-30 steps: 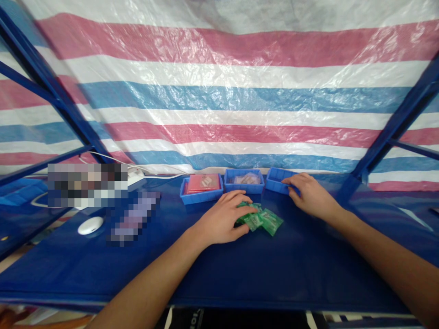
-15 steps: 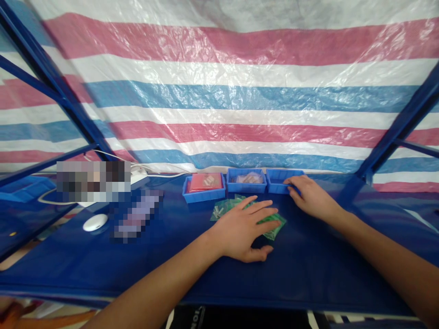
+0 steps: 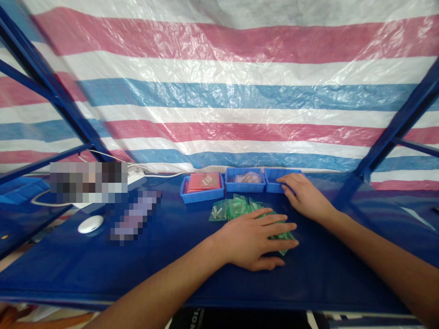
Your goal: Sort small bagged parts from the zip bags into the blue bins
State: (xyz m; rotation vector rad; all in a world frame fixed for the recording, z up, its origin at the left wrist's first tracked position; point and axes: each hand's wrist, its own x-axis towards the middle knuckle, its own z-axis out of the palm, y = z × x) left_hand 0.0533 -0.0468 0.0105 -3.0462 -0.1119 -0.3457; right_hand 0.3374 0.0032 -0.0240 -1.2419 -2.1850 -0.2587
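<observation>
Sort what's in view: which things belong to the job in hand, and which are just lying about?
Likely in the job:
- green packets, partly under the left hand
- right blue bin, at the right hand
- left blue bin, holding red packets
- middle blue bin, holding clear packets

Likely lying about:
- white oval object
- white power strip
- far-left blue bin

A left hand (image 3: 250,240) lies spread over green plastic packets (image 3: 238,209) on a blue table (image 3: 329,274).
The right hand (image 3: 305,195) curls at the rim of the rightmost bin (image 3: 270,188); the middle bin (image 3: 245,188) holds clear packets (image 3: 248,177), the left bin (image 3: 202,196) red packets (image 3: 196,182).
</observation>
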